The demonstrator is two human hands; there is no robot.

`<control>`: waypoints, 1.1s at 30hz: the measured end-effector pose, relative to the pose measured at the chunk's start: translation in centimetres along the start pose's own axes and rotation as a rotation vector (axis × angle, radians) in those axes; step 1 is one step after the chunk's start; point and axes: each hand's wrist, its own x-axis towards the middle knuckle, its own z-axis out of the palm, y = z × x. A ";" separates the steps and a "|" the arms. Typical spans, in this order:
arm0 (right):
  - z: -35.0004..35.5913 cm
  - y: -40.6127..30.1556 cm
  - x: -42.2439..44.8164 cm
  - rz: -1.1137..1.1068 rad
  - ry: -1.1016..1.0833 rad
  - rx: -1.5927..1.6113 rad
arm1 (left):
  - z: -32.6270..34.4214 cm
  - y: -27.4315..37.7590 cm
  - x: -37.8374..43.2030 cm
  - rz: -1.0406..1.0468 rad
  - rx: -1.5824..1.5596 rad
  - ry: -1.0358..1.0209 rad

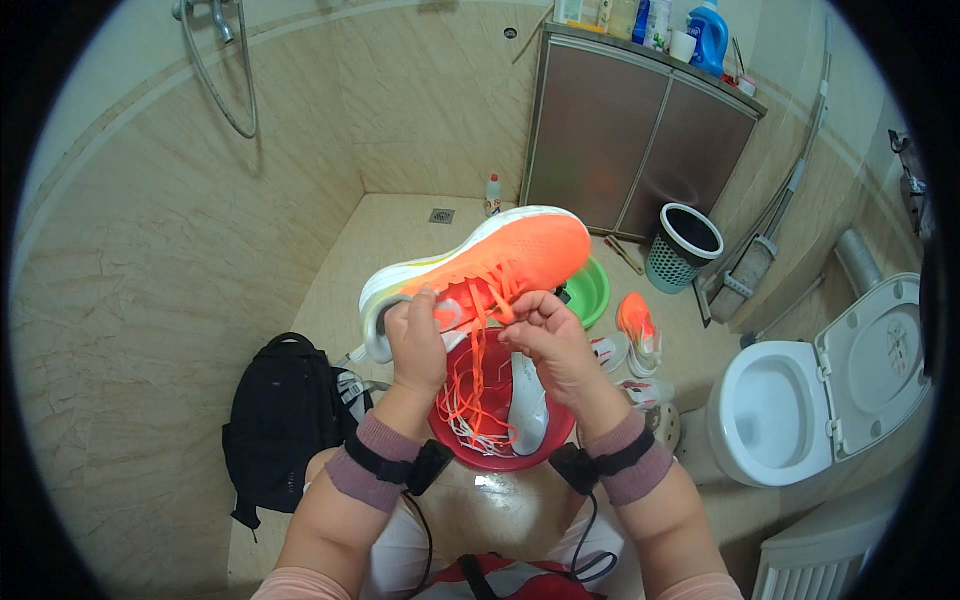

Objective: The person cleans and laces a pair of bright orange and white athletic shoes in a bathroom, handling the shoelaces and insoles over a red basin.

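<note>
An orange running shoe (525, 244) with a white sole is held up on its side above a red basin (559, 442). My left hand (420, 337) grips it at the collar, its fingers partly inside the opening. With thumb and fingers, my right hand (551, 334) pinches the orange shoelace (501, 306) near the eyelets. Loose lace ends hang down from the shoe into the basin. Inside the basin lie a white insole (529, 409) and a tangle of orange and white laces (480, 435).
A black backpack (277, 420) is on the floor at left. Behind the shoe, a green basin (592, 292) is partly hidden. Another orange shoe (637, 330), a waste bin (679, 247) and an open toilet (765, 412) stand at right. A bottle (493, 196) stands near the floor drain (442, 216).
</note>
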 end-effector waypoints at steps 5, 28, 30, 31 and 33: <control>0.3 2.2 0.3 -0.045 0.088 -0.246 | 0.0 -0.3 -0.1 0.026 -0.044 0.058; -1.2 0.3 1.1 0.128 0.138 -0.299 | 0.0 0.6 -0.5 0.116 0.022 0.001; 0.1 -0.1 0.6 0.291 0.115 -0.207 | 0.3 0.6 -0.7 0.061 -0.041 0.025; 0.2 0.1 0.5 0.290 0.117 -0.208 | 0.5 0.6 -0.8 0.060 -0.042 0.023; 0.3 1.0 0.6 0.214 0.094 -0.092 | 0.8 0.9 -1.2 0.006 -0.090 0.017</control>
